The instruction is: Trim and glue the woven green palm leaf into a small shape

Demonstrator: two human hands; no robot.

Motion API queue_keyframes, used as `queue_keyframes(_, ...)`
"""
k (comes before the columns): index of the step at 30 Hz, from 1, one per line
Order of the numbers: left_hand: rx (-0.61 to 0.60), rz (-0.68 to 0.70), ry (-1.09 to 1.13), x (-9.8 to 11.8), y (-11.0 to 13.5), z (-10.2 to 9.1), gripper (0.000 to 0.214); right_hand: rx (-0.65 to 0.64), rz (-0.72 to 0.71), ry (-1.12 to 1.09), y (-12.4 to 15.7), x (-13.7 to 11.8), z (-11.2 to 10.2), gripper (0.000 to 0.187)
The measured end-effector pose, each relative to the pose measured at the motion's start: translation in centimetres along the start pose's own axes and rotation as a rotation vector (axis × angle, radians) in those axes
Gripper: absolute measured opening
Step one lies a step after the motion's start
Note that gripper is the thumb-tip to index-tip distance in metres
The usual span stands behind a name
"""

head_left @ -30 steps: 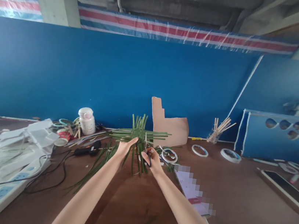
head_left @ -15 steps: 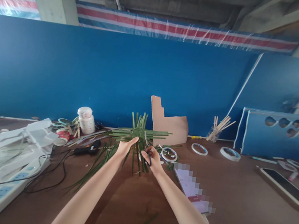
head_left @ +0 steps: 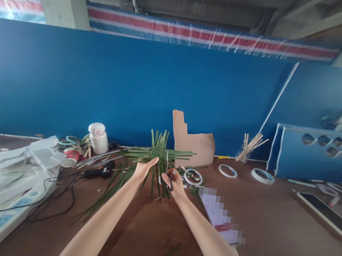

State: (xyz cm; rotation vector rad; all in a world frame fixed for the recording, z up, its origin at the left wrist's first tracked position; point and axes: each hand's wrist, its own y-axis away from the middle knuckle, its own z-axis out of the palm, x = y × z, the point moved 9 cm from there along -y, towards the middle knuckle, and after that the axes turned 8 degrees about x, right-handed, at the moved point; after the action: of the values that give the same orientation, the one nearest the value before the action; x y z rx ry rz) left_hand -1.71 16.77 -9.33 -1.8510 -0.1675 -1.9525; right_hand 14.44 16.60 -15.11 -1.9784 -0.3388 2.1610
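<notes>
A woven piece of green leaf strips point(head_left: 158, 154) is held up above the brown table point(head_left: 269, 243), its loose strips fanning out in all directions. My left hand point(head_left: 143, 169) grips it from below on the left, fingers closed on the strips. My right hand point(head_left: 175, 184) is closed round the black handles of a pair of scissors point(head_left: 167, 175), whose blades point up into the strips beside the woven middle.
Loose green strips point(head_left: 107, 193), a black glue gun point(head_left: 101, 170) and cables lie at the left. A white power strip point(head_left: 5, 223), a white jar point(head_left: 99, 137), tape rings point(head_left: 228, 170), a cardboard piece point(head_left: 192, 143), a notebook point(head_left: 218, 217) and a blue board wall point(head_left: 132, 88) surround them.
</notes>
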Motion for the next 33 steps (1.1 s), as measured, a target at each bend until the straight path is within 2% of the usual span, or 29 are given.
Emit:
queue_keyframes(8, 0.011, -0.002, 0.054, -0.65, 0.01, 0.23, 0.038, 0.040, -0.048, -0.034, -0.12, 0.13, -0.34, 0.035)
queue_keyframes(16, 0.006, 0.006, 0.033, -0.67, 0.14, 0.35, 0.034, 0.057, -0.009, -0.106, 0.03, 0.59, -0.10, 0.038)
queue_keyframes(25, 0.031, -0.009, 0.020, -0.83, 0.10, 0.10, 0.033, 0.090, -0.009, -0.096, 0.16, 0.63, 0.00, 0.043)
queue_keyframes(33, 0.004, 0.025, -0.006, -0.92, 0.06, 0.32, 0.033, 0.121, -0.010, -0.047, 0.20, 0.59, -0.39, 0.042)
